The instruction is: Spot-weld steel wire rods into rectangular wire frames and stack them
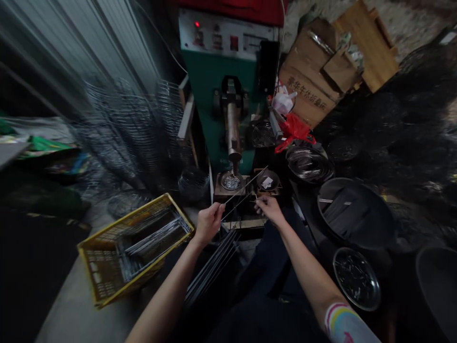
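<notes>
Left hand (pixel 209 221) grips thin rods (pixel 246 186) pointing at the machine (pixel 228 95); right hand (pixel 268 207) looks pinched on one, blurry; yellow crate (pixel 107 267) left.

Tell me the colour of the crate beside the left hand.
Yellow crate, clearest in the head view.

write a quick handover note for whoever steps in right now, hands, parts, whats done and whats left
Left hand: closed on thin metal rods, tips angled toward the green machine.
Right hand: pinching the rods' near ends, beside a small dish.
Yellow crate at left holds finished-looking wire pieces; more rods lie on the lap.
Left: the rods in hand are not yet under the machine's press head.
</notes>
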Tool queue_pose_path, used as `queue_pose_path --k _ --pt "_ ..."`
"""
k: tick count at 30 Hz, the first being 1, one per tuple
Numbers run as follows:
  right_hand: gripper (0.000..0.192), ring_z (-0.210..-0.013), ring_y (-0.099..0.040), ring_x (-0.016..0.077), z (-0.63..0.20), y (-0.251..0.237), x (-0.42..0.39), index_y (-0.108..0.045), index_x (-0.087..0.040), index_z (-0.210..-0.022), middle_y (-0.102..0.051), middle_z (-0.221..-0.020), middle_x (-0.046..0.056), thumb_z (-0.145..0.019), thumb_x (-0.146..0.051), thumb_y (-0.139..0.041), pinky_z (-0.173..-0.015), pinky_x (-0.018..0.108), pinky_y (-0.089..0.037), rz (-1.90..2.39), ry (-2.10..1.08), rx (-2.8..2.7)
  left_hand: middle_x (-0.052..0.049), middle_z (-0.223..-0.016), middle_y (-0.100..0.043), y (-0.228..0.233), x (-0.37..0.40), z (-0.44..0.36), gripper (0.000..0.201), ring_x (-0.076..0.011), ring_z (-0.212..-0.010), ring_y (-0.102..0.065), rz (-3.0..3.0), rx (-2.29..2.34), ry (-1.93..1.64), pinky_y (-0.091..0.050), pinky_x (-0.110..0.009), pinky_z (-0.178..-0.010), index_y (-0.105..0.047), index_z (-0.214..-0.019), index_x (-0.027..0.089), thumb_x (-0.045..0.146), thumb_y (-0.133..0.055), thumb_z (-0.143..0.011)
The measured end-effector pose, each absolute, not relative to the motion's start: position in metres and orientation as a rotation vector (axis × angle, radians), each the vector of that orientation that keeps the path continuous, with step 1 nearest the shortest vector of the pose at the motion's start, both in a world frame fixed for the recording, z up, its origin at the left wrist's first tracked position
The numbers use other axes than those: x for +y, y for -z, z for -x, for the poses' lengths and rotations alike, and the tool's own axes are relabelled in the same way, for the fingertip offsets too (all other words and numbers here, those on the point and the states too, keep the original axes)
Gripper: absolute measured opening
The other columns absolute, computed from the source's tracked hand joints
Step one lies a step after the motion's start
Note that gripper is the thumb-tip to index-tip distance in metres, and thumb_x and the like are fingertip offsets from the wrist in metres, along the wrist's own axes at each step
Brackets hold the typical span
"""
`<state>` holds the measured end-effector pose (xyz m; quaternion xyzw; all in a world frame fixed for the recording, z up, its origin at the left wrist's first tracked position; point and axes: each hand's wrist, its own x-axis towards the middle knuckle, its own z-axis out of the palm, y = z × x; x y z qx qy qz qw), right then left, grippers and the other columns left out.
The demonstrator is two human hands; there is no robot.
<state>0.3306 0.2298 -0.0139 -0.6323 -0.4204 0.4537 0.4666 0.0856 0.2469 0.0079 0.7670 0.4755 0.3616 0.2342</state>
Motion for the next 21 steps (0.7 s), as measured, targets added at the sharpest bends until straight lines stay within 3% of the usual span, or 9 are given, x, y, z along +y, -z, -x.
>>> queue_pose_path --k 8,21 --pt "0.031 -0.036 -0.036 0.0038 -0.291 0.003 0.27 -0.054 -0.017 -0.066 -0.05 -0.051 -0.005 -0.07 -0.046 -0.063 -0.034 0.015 -0.023 1.361 -1.169 -0.938 0.004 -0.053 -0.046 -0.003 0.247 -0.077 0.034 -0.0089 -0.047 -0.043 -2.102 1.34 -1.041 -0.031 -0.022 -0.053 -0.055 -0.068 0.017 0.035 -0.044 -0.094" --pt "0.031 -0.04 -0.03 0.004 -0.271 -0.003 0.277 -0.053 -0.018 -0.065 -0.044 -0.049 -0.007 -0.069 -0.045 -0.068 -0.038 0.017 -0.019 1.262 -1.191 -0.908 0.004 -0.052 -0.045 0.006 0.245 -0.065 0.033 -0.0091 -0.047 -0.043 -2.031 1.361 -1.126 -0.031 -0.022 -0.052 -0.051 -0.067 0.018 0.033 -0.043 -0.095"
